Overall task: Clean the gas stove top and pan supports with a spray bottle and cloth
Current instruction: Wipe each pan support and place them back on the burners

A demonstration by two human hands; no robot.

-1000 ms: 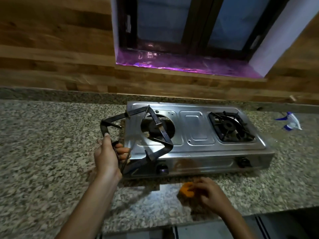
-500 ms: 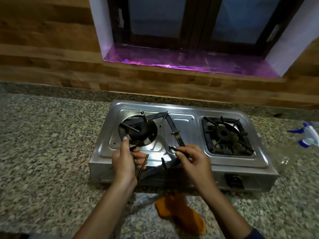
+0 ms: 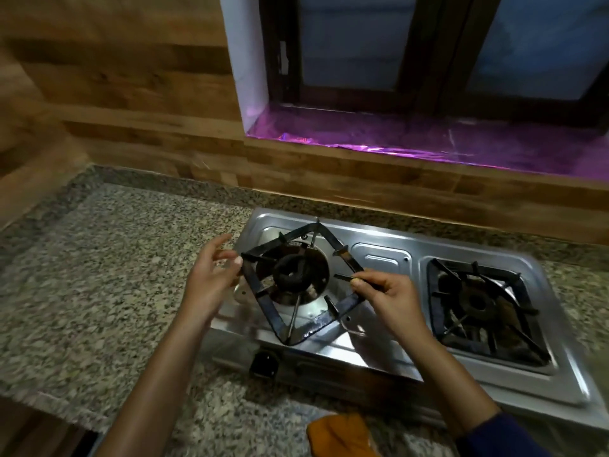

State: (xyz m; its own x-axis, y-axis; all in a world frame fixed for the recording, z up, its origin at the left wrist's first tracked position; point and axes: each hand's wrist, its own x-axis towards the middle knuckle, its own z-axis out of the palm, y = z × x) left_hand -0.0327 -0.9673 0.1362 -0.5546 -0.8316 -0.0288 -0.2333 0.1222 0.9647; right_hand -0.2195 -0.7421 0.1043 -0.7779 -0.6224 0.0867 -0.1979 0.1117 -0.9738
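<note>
A steel two-burner gas stove (image 3: 379, 258) stands on the granite counter. A black pan support (image 3: 263, 298) lies over the left burner (image 3: 291, 277), turned like a diamond. My right hand (image 3: 389, 293) pinches the support's right corner and one inward prong. My left hand (image 3: 211, 278) hovers by the support's left corner with fingers loosely spread, holding nothing. A second pan support (image 3: 481, 311) sits over the right burner. An orange cloth (image 3: 339, 435) lies on the counter in front of the stove. The spray bottle is out of view.
The granite counter (image 3: 108, 291) stretches to the left of the stove, ending at a front edge. A wood-panelled wall (image 3: 131, 94) rises behind. A window sill (image 3: 428, 143) with purple foil runs above the stove. The stove's black knob (image 3: 265, 361) faces the front.
The pan support came from the stove's left side onto the left burner. My left hand let go of it. My right hand left the cloth and took the support's right corner.
</note>
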